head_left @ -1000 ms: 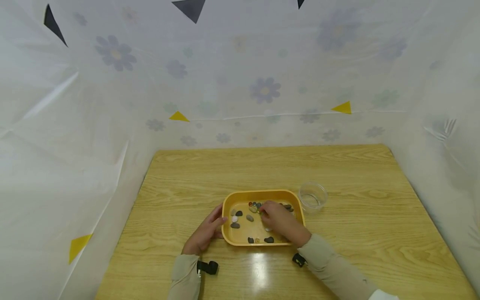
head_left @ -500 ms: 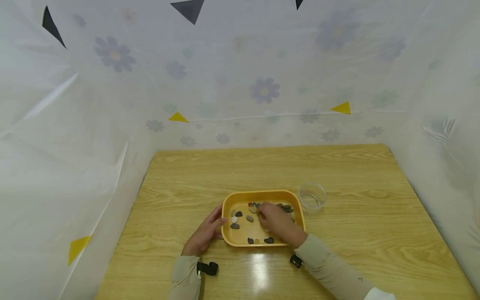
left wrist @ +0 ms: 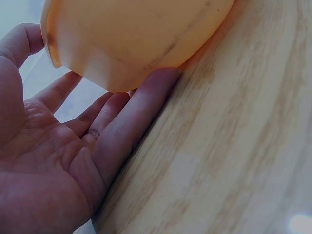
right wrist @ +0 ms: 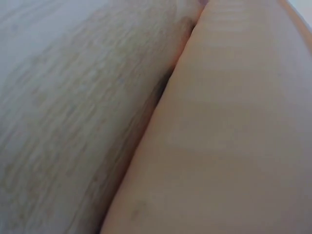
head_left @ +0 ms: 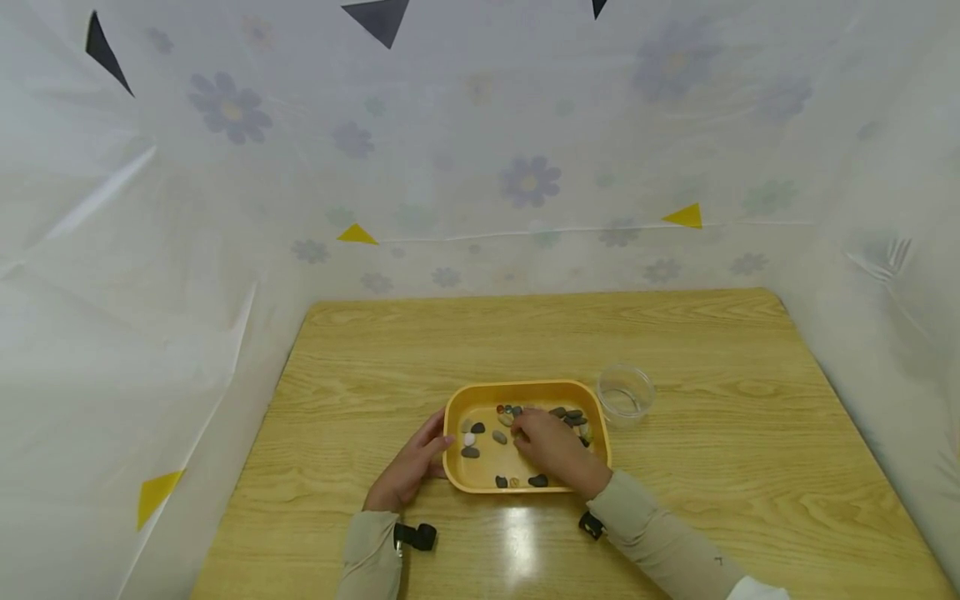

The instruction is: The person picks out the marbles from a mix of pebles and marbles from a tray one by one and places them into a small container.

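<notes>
A yellow tray (head_left: pixel 480 475) holds several pebbles and small glass beads. My left hand (head_left: pixel 411 468) grips its left end, thumb over the rim; in the left wrist view that hand's fingers lie against the tray's outer wall (left wrist: pixel 136 34). Inside the tray my right hand (head_left: pixel 553 450) reaches down with bent fingers; whether they pinch anything is hidden. Near its fingertips lie a grey pebble (head_left: pixel 499 437) and a red bead (head_left: pixel 500 409). A white pebble (head_left: pixel 469 438) sits at the left, and a black pebble (head_left: pixel 537 481) by the front wall. The tray's side wall (right wrist: pixel 219 136) fills much of the right wrist view.
Behind the tray's right end, a clear plastic cup (head_left: pixel 626 393) stands on the wooden table (head_left: pixel 735 450). Dark pebbles (head_left: pixel 573 414) gather at the tray's right rear. Pale flowered sheeting (head_left: pixel 450 183) hangs around the table.
My right hand has shifted slightly left and toward me inside the tray, uncovering more pebbles at the right. The left hand and the tray stay in place.
</notes>
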